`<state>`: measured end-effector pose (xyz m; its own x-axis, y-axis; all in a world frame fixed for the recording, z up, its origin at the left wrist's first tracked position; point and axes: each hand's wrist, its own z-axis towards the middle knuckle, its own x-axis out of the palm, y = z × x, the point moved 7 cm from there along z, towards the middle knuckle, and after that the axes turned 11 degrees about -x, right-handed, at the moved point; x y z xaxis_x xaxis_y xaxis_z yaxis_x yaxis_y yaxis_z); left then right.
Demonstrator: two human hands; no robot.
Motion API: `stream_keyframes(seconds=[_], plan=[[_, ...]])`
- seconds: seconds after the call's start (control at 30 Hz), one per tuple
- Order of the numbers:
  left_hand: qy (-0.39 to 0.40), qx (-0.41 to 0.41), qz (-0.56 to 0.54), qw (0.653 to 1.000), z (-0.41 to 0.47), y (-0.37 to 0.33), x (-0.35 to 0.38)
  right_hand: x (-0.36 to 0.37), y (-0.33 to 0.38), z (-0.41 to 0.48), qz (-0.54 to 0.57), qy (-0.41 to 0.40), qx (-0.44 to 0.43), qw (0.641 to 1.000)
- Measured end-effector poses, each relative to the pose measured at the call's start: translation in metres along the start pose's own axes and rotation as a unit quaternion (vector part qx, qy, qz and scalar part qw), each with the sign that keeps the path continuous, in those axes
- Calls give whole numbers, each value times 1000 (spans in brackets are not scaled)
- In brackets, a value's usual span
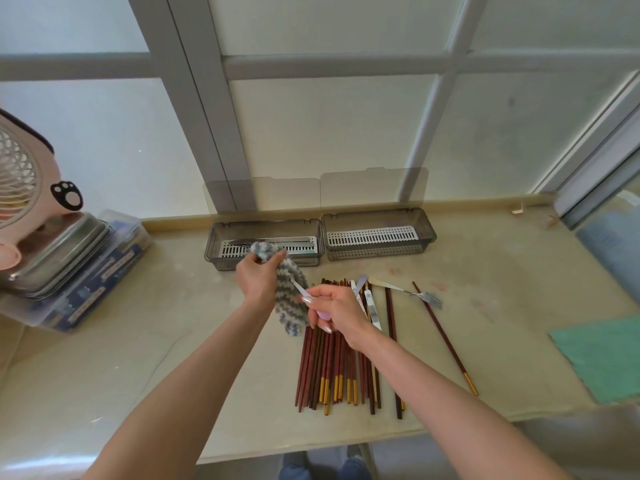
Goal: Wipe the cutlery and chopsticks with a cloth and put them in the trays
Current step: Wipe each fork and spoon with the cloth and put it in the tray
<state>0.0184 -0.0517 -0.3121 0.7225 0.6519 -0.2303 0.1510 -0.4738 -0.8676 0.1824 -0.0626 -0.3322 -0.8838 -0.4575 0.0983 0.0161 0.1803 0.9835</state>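
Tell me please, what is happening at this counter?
A person is wiping cutlery. The left hand grips a grey and white cloth, and the right hand holds a utensil by its lilac handle, its metal end against the cloth. The left tray already contains some metal cutlery; the right tray shows only its white grate. A pile of chopsticks and a fork lie on the counter in front of the trays.

A home counter (173, 341) by a window (329, 126), with a small fan (24, 181).
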Motion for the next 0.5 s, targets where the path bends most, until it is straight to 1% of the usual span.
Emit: stream_keyframes(seconds=[0.17, 0.27, 0.33, 0.43, 0.5], plan=[[-77, 16, -17, 997, 6, -14, -17, 5, 16, 9, -30, 9, -19, 999], [-111, 25, -55, 992, 11, -13, -25, 5, 22, 8, -43, 1, -37, 998], [-99, 12, -83, 992, 14, -11, -27, 1, 24, 8, -52, -19, -50, 997], [-60, -47, -135, 988, 19, -2, -26, -8, 24, 9, -59, -69, -69, 993], [4, -93, -180, 979, 17, 2, -17, -10, 24, 9, -62, -94, -77, 991]])
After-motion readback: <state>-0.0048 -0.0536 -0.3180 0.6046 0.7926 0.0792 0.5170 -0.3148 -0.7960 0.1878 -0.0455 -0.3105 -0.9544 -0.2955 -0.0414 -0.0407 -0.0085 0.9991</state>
